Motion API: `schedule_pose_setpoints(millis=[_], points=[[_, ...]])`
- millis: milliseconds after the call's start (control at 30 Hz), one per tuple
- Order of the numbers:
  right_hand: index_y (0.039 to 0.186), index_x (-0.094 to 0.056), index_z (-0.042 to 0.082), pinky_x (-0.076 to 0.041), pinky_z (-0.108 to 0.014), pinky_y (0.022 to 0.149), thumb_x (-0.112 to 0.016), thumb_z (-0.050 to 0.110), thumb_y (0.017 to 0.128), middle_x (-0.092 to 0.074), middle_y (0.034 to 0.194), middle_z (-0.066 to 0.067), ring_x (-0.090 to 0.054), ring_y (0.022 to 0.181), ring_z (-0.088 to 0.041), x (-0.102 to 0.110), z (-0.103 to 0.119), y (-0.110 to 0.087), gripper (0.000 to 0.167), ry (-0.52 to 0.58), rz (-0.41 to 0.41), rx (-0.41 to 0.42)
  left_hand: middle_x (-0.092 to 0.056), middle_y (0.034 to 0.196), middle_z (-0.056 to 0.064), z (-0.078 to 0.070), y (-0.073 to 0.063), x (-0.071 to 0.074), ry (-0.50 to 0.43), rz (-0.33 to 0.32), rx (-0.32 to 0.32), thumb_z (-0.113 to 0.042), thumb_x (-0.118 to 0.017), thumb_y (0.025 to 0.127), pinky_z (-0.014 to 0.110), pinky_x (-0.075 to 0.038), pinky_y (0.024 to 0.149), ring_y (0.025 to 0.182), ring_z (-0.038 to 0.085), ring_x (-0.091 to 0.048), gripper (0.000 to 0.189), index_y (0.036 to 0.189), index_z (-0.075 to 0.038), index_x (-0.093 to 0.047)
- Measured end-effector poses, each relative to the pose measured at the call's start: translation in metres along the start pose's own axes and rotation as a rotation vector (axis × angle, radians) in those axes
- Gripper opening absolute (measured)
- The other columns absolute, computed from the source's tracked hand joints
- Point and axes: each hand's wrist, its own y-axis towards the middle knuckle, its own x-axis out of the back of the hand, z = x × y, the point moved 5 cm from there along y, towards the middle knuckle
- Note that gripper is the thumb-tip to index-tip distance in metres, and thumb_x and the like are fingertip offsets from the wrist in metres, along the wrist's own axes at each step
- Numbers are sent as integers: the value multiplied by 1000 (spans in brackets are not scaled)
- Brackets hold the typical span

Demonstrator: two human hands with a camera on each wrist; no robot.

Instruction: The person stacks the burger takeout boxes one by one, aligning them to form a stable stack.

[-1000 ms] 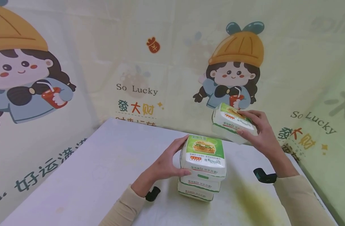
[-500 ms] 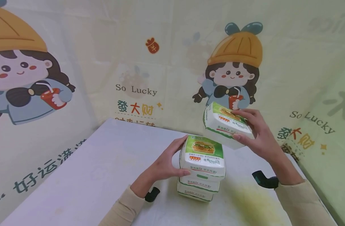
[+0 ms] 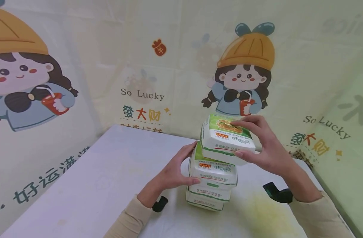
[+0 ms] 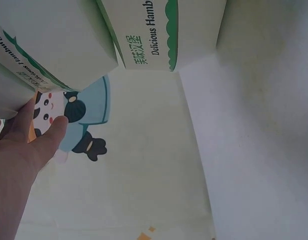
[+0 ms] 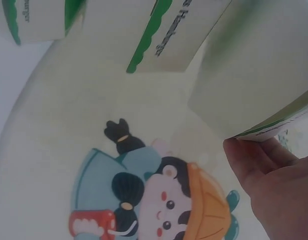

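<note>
A stack of white and green hamburger boxes (image 3: 214, 178) stands on the table. My left hand (image 3: 172, 172) grips the stack's uppermost box from its left side, thumb on the front and fingers toward the back. My right hand (image 3: 267, 148) holds another hamburger box (image 3: 226, 137) by its right side, thumb in front and fingers on the lid. That box is over the stack and hides the back of the lid below; whether they touch I cannot tell. In the right wrist view, my right fingertips (image 5: 236, 145) meet the held box's edge.
The white table (image 3: 110, 165) runs back to a cloth backdrop (image 3: 181, 66) printed with cartoon figures and lettering. A yellowish stain (image 3: 267, 211) marks the table at the right front. Black wrist-worn devices (image 3: 277, 193) sit by both sleeves.
My right hand has carried its box leftward and over the stack, turning it more level. My left hand has stayed on the stack.
</note>
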Motion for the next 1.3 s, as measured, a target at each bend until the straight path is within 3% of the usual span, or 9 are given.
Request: schedule_pose_setpoints(millis=[167,567,667,867,1300], points=[[141,-53,33,-52,-18,80,-85,17,74,-38,139,4,-31,129,-12,-4,9,-3,76,-33,39,18,-33,154,-12,-1,0,-2,4,2,-14,-45,-81,78,54,-34,116,141,13,-37,99,156,-37,-21],[146,-43,37,-52,-26,83,-83,34,78,-30,147,2,-39,127,-26,-13,20,-8,79,-64,168,-51,-29,156,-13,-4,0,-5,-51,28,-7,-46,-79,79,54,-30,118,145,13,-32,96,155,-38,-21],[148,-38,37,-54,-27,81,-83,38,77,-26,150,2,-38,127,-24,-16,19,-10,83,-94,177,-72,-29,155,-13,-3,0,-5,-56,30,-11,-47,-78,79,55,-30,118,144,14,-33,95,155,-37,-21],[151,-32,40,-55,-40,84,-84,43,75,-22,156,0,-37,129,-26,-19,20,-12,92,-175,168,-71,-31,154,-12,-2,-2,-6,-80,46,2,-47,-77,81,59,-30,116,144,14,-34,96,155,-37,-18],[152,-30,39,-53,-46,87,-88,39,71,-19,161,2,-37,134,-25,-19,23,-15,99,-168,152,-31,-29,154,-13,-3,-2,-5,-90,48,1,-45,-79,80,58,-29,117,144,14,-32,98,155,-37,-17]])
